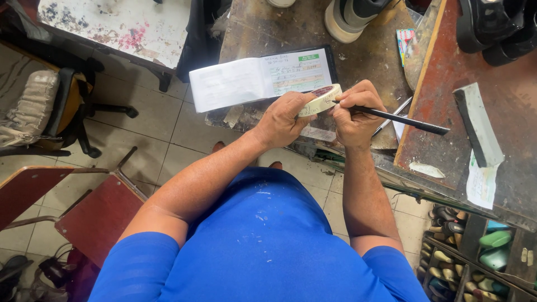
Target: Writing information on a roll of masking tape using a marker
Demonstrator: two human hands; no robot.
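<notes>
While gripped edge-on in the left hand [282, 120], just in front of the open receipt book [263, 81], roll of masking tape [320, 99] offering only a narrow curved band to write on

Right hand [355, 114] closed around a black pen [403, 120], tip pressed against the roll's outer face, barrel trailing away from the book toward the red board [447, 106]

Likely trouble: tip skidding off the rounded band, caused by the roll turning in the fingers, since held in the air over the surface [268, 28] edge and not braced on it

Smeared or broken marks probable if pressure uneven; tape possibly dented or torn by a hard tip

Hard to tell whether a loose tape end near the thumb, view too small; if so, snagging under the pen

Slack left grip: roll dropped past the book to the tiled floor [173, 145]
</notes>
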